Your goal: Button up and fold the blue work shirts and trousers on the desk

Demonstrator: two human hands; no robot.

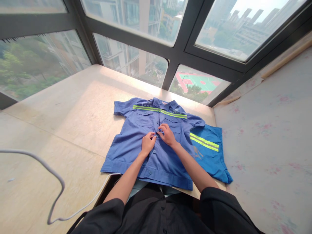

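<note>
A blue short-sleeved work shirt (131, 143) lies spread face up, its collar toward the window and its hem near my body. Yellow-green reflective strips cross its chest. My left hand (147, 143) pinches the front placket from the left, about halfway down. From the right, my right hand (167, 134) pinches the same spot with thumb and fingers. A button there is partly hidden by my fingertips. Below my hands, buttons (154, 151) show on the placket, one of them at the hem band.
A folded brighter blue garment (209, 159) with a reflective strip lies partly under the shirt at right. A white cable (58, 177) curves over the pale tabletop (56, 120) at left. Framed windows stand behind, and a flowered wall (265, 139) closes off the right.
</note>
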